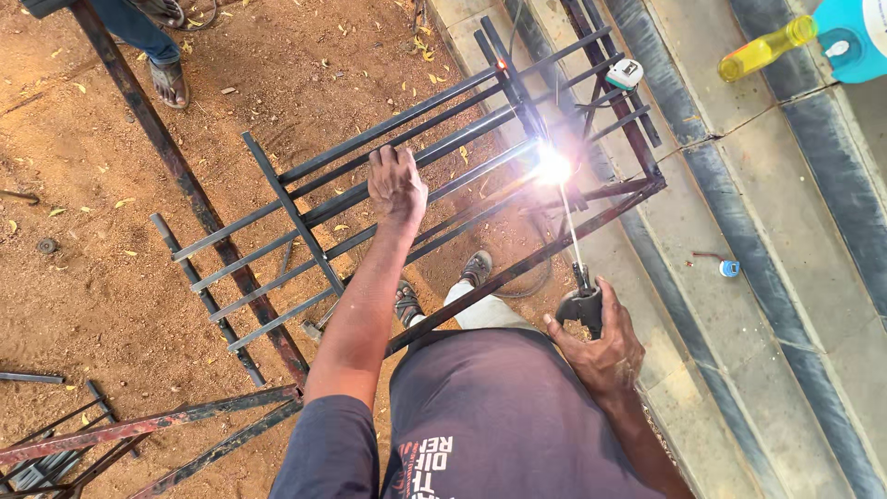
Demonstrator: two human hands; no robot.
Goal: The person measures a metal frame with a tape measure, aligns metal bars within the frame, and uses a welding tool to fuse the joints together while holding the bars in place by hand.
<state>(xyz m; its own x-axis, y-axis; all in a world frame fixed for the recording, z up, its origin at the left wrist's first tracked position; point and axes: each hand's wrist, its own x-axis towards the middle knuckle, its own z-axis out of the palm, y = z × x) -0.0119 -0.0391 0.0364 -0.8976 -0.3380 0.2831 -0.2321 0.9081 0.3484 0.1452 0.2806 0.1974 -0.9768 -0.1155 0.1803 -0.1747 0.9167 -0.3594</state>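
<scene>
A dark metal bar frame (305,231) stands in front of me over reddish dirt. My left hand (397,185) presses down on two of its long bars near the middle. My right hand (601,346) grips a black electrode holder (582,303), whose thin welding rod (568,226) runs up to the frame. A bright white arc (552,167) glares where the rod tip meets a bar at the frame's right end. My feet in sandals (476,268) show below the frame.
Concrete steps (758,231) run along the right. A tape measure (625,72) rests on the frame's far end. A yellow bottle (767,48) and a teal object lie top right. Another person's sandalled foot (169,83) stands top left. Loose rusty bars (139,430) lie bottom left.
</scene>
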